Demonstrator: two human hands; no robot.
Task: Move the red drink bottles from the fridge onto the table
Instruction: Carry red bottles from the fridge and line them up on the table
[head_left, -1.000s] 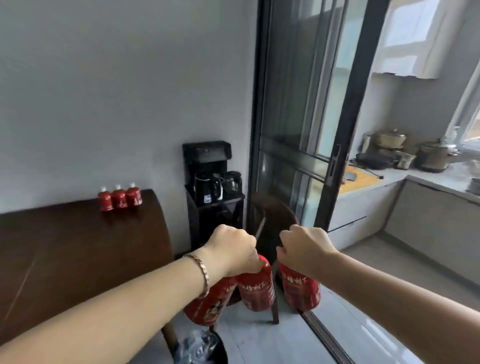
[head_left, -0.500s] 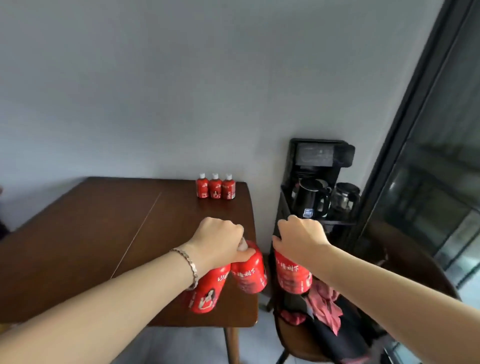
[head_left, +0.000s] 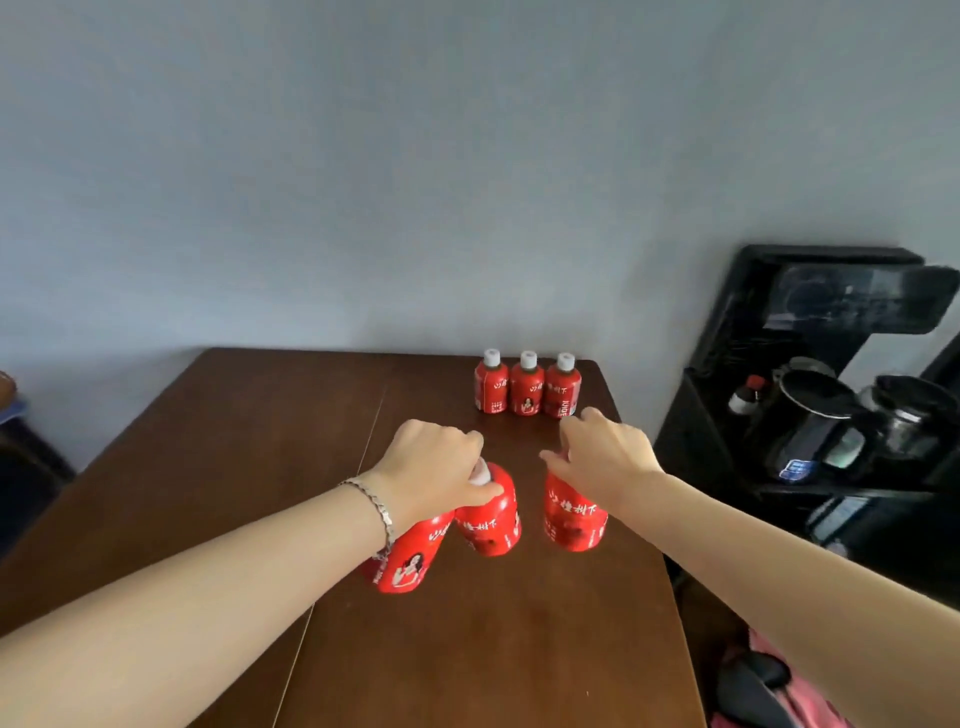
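Observation:
My left hand (head_left: 434, 470) grips two red drink bottles by their tops: one (head_left: 488, 519) hangs nearly upright, the other (head_left: 408, 558) tilts under my wrist. My right hand (head_left: 605, 457) holds a third red bottle (head_left: 574, 519) by its cap. All three hang over the dark wooden table (head_left: 467, 649). Three more red bottles with white caps (head_left: 527, 387) stand in a row at the table's far right corner, just beyond my hands. The fridge is out of view.
A black stand (head_left: 810, 415) with a dispenser, a kettle and a glass pot sits right of the table against the grey wall. A chair with pink cloth (head_left: 769, 686) is at the lower right. Something dark stands at the left edge.
The view has swung left from the glass door to the table. Both hands, each still holding bottles, have moved forward from beside the table edge to over its top, closer to the standing row.

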